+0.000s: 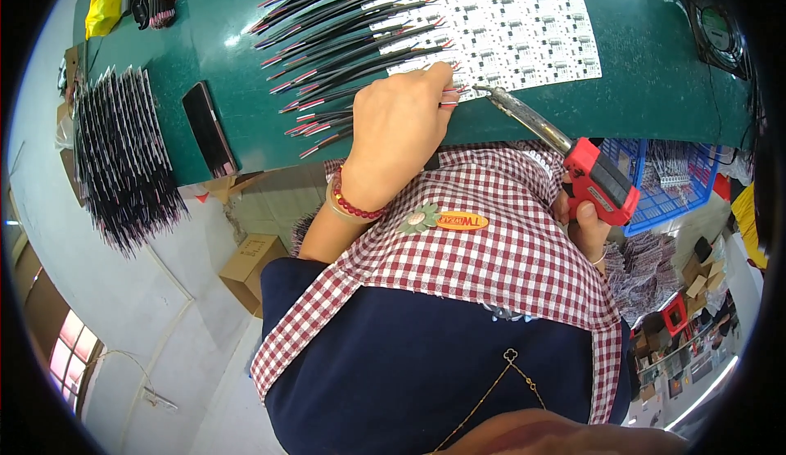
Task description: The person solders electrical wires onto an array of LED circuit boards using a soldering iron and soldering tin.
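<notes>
Across the glossy green tabletop (647, 99) lay a white sheet of small printed circuit boards (524, 29), thin black cables with red-and-white ends (336, 55) fanned over its left side. At its near edge, the left hand (401, 119) — curled tight — pinched slim red-and-white wires (462, 90); the right hand (586, 230) gripped a red-and-black soldering iron (591, 170), its metal tip (488, 91) just beside them.

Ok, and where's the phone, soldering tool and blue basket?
Phone (209, 130): head view, dark top surface.
Soldering tool (588, 165): head view, red-and-black handle.
Blue basket (657, 210): head view, lattice part.
</notes>
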Motion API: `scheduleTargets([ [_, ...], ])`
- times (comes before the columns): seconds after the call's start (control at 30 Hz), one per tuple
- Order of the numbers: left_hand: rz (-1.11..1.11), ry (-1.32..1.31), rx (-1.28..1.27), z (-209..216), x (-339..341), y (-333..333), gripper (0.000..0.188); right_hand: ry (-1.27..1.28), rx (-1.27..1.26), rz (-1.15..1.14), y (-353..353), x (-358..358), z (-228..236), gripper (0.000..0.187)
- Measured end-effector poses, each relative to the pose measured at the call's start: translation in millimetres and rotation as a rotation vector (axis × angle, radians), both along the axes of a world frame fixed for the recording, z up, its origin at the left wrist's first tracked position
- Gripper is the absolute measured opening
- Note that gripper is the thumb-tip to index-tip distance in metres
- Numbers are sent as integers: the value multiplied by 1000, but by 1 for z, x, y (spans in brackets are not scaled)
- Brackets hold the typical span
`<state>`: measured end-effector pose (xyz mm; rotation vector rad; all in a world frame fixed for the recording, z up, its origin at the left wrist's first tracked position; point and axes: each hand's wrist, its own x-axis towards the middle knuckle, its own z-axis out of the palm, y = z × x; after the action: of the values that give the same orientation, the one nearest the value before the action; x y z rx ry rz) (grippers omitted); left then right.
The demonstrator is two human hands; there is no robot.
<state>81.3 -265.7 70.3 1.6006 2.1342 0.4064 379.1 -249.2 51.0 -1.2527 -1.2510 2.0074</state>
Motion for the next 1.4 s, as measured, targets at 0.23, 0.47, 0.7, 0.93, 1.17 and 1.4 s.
scheduleTargets([
  [0.23, -4, -8, -44, 2, -1, 1, 10, -37, -39, -31, -7, 9, -11, 35],
  [0.47, -26, 13, -49, 1, -2, 2, 10, -36, -33, -23, -8, 14, -14, 29],
  [0.7, -43, 50, -54, 1, -2, 2, 12, -65, 19, 15, -7, 19, -20, 26],
  [0.93, -41, 49, -47, 1, -1, 3, 11, 70, -75, -24, -4, 14, -11, 29],
  [1.17, -37, 28, -28, 1, -1, 2, 11, -101, 16, 39, -13, 24, -20, 30],
  [1.4, -28, 31, -49, 0, -1, 3, 11, 7, -48, -7, -8, 14, -10, 33],
])
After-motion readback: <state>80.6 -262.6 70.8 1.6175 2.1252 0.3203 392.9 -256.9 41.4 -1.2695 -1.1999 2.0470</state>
